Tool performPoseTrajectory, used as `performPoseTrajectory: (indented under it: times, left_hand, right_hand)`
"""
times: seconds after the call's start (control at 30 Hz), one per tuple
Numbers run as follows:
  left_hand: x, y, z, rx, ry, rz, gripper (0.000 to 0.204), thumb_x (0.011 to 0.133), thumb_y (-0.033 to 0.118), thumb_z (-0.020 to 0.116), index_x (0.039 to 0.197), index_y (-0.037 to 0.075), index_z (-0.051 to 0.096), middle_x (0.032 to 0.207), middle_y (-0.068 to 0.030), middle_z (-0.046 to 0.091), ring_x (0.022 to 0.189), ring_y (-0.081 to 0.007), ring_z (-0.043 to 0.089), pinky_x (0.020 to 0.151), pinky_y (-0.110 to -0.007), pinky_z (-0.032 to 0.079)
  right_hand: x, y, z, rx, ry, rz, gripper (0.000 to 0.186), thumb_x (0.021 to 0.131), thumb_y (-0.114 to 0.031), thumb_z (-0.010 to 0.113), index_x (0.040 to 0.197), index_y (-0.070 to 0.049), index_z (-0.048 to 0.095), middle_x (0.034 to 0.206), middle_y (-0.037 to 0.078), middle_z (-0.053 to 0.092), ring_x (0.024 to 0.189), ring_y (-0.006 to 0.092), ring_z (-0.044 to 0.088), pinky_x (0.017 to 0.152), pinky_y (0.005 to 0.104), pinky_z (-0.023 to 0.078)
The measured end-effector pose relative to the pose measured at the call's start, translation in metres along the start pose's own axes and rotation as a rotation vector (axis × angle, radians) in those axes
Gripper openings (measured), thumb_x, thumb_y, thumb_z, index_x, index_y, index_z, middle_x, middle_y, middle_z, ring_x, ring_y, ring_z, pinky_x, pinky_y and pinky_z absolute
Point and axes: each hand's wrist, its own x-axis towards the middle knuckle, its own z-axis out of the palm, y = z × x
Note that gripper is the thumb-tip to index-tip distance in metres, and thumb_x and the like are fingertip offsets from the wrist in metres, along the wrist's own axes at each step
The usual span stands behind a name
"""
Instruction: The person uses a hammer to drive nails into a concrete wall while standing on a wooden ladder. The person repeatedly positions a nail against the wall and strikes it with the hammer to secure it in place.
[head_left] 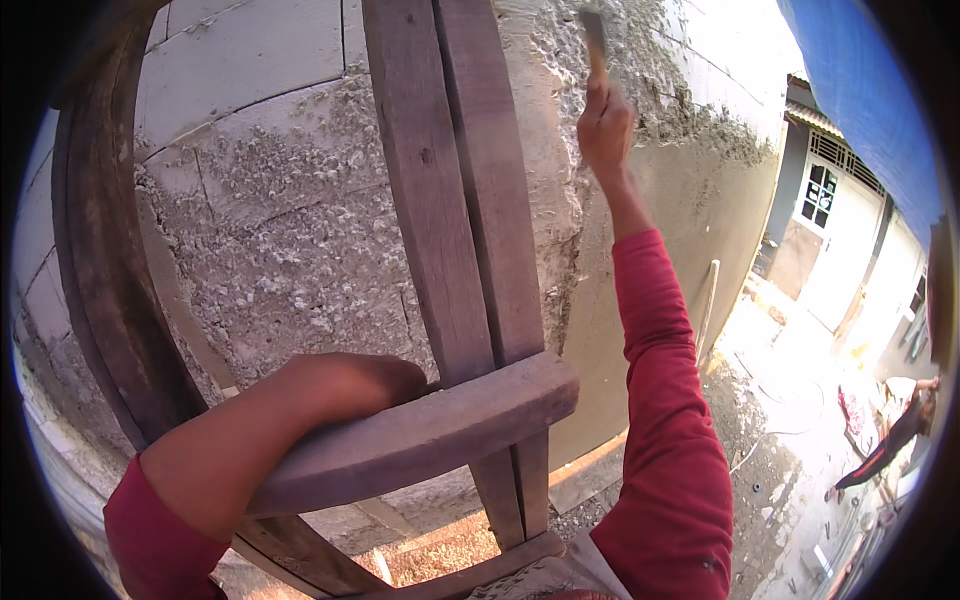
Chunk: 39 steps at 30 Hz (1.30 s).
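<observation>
My right hand is raised at the end of an outstretched arm, its fingers wrapped round the handle of a yellow-handled tool. The tool has a dark, flat end pointing up and is slightly blurred, so its exact kind is unclear. Behind it is a rough patch of mortar on the block wall. My left forearm lies over a thick wooden crosspiece. Only the back of my left hand shows, beside a pair of upright timbers; its fingers are hidden.
Another dark timber post rises at the left. Pitted mortar covers wall blocks between the posts; smoother plaster spreads right. A stick leans there. Below right, a person is partly visible near scattered items, before a house door.
</observation>
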Motion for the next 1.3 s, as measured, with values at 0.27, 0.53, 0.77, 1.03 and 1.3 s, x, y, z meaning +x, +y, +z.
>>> performPoseTrajectory:
  times: [0.27, 0.53, 0.77, 1.03, 1.3]
  left_hand:
    - [-0.011, 0.013, -0.001, 0.052, 0.046, -0.025, 0.048, 0.099, 0.034, 0.046, 0.133, 0.003, 0.06, 0.128, -0.0195, 0.065, 0.114, -0.0306, 0.066, 0.097, -0.042, 0.047]
    - [-0.007, 0.014, -0.005, 0.077, 0.025, -0.069, 0.046, 0.099, 0.033, 0.045, 0.135, 0.008, 0.059, 0.132, -0.0146, 0.064, 0.116, -0.0283, 0.066, 0.097, -0.043, 0.049]
    - [-0.008, 0.01, -0.005, 0.021, -0.004, -0.032, 0.045, 0.096, 0.03, 0.047, 0.133, 0.007, 0.06, 0.131, -0.0154, 0.065, 0.115, -0.0283, 0.066, 0.095, -0.043, 0.05]
    - [-0.008, 0.019, -0.01, 0.069, 0.044, -0.02, 0.044, 0.1, 0.031, 0.044, 0.131, 0.004, 0.062, 0.126, -0.0177, 0.066, 0.113, -0.0295, 0.067, 0.096, -0.042, 0.048]
    - [-0.013, 0.017, -0.007, 0.033, -0.013, -0.033, 0.045, 0.098, 0.029, 0.046, 0.134, 0.006, 0.059, 0.132, -0.0156, 0.064, 0.117, -0.0285, 0.065, 0.096, -0.043, 0.049]
  right_hand:
    - [-0.024, 0.069, 0.043, -0.106, 0.195, -0.275, 0.045, 0.108, -0.04, 0.031, 0.1, -0.003, 0.055, 0.067, 0.015, 0.057, 0.054, 0.026, 0.06, 0.051, 0.0362, 0.049]
    - [-0.03, 0.056, 0.028, -0.225, -0.124, 0.419, 0.064, 0.105, -0.047, 0.04, 0.091, 0.008, 0.069, 0.081, 0.029, 0.068, 0.078, 0.0411, 0.07, 0.069, 0.0514, 0.051]
    - [0.078, -0.062, -0.008, 0.527, 0.516, -0.466, 0.06, 0.108, -0.054, 0.032, 0.068, -0.011, 0.046, 0.052, -0.003, 0.043, 0.038, 0.006, 0.036, 0.034, 0.0244, 0.025]
    - [-0.062, 0.115, 0.06, -0.295, -0.322, 0.666, 0.062, 0.103, -0.05, 0.042, 0.106, 0.006, 0.07, 0.098, 0.034, 0.067, 0.1, 0.0469, 0.066, 0.084, 0.0543, 0.049]
    - [0.068, -0.038, 0.001, 0.255, 0.187, -0.173, 0.056, 0.109, -0.049, 0.034, 0.071, -0.011, 0.05, 0.051, -0.004, 0.042, 0.039, 0.0056, 0.035, 0.034, 0.0257, 0.026]
